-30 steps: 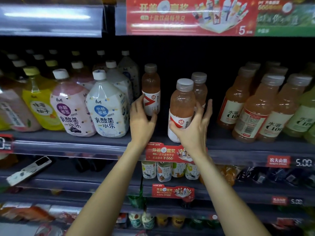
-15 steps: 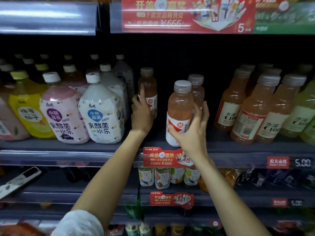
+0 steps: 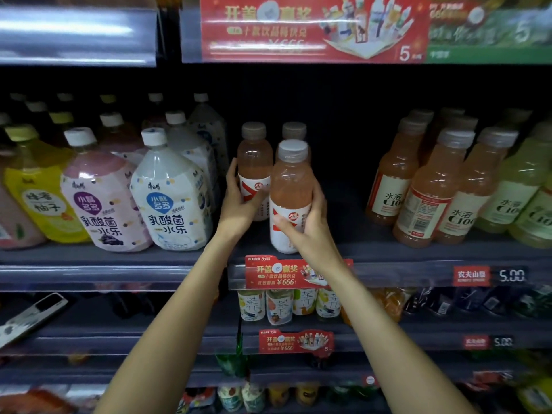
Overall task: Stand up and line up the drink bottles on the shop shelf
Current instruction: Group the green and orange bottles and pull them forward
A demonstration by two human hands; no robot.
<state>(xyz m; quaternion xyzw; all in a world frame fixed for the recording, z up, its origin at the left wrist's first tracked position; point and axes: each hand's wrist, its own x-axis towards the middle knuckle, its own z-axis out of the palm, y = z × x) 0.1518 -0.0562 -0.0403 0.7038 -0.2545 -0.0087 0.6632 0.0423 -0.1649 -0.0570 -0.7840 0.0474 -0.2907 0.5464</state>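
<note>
Dim shop shelving filled the view, and you worked at the dark middle shelf point(image 3: 373, 249) with both arms stretched up. Your right hand point(image 3: 307, 231) was wrapped around the lower half of the front pink bottle point(image 3: 291, 189), thumb across its white label, fingers curled behind; the bottle stood upright at the shelf's front edge. Your left hand point(image 3: 239, 204) gripped the second pink bottle point(image 3: 254, 162) just behind and left of the front bottle, fingers curled round its label. A third pink bottle point(image 3: 294, 131) stood behind the front bottle, only its cap and shoulder showing.

Left of the front bottle, close to your left hand, leaned the white yogurt drink bottle point(image 3: 171, 195), then the pink yogurt drink bottle point(image 3: 101, 201) and the yellow pomelo bottle point(image 3: 38, 198), with more caps behind them. Right of the front bottle, across a bare gap, stood the orange C100 bottles point(image 3: 430, 192) tilted together, and pale green ones beyond. Below the front bottle a red promo tag point(image 3: 280, 273) hung on the shelf rail, and small tea bottles point(image 3: 280, 306) sat on the shelf beneath. Above it ran a red banner point(image 3: 298, 31).
</note>
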